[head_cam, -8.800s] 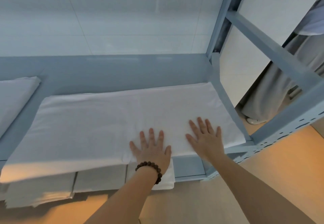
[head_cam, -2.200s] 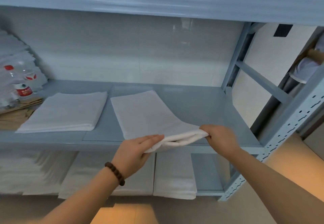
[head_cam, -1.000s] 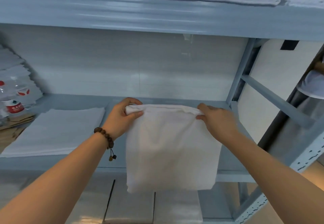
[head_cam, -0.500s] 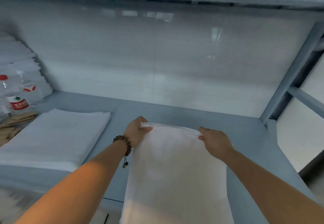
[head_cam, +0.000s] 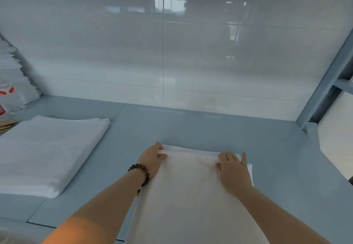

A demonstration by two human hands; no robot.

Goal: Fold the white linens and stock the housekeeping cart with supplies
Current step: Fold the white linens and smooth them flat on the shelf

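Note:
A folded white linen (head_cam: 189,192) lies lengthwise on the blue-grey metal shelf (head_cam: 210,129), its near end running out of the bottom of the view. My left hand (head_cam: 151,159), with a bead bracelet on the wrist, grips the linen's far left corner, thumb on top. My right hand (head_cam: 232,171) rests on the far right corner with fingers spread over the cloth. A second folded white linen (head_cam: 45,154) lies flat on the shelf to the left, apart from the first.
Packs of bottled water (head_cam: 9,91) in clear wrap and some brown paper (head_cam: 5,124) sit at the far left. A glossy white wall backs the shelf. A blue upright post (head_cam: 324,85) stands at the right. Bare shelf lies between and beyond the linens.
The linen hung from both hands above the shelf a second ago; now it lies on the shelf. The right hand's pinch has relaxed into spread fingers on the cloth.

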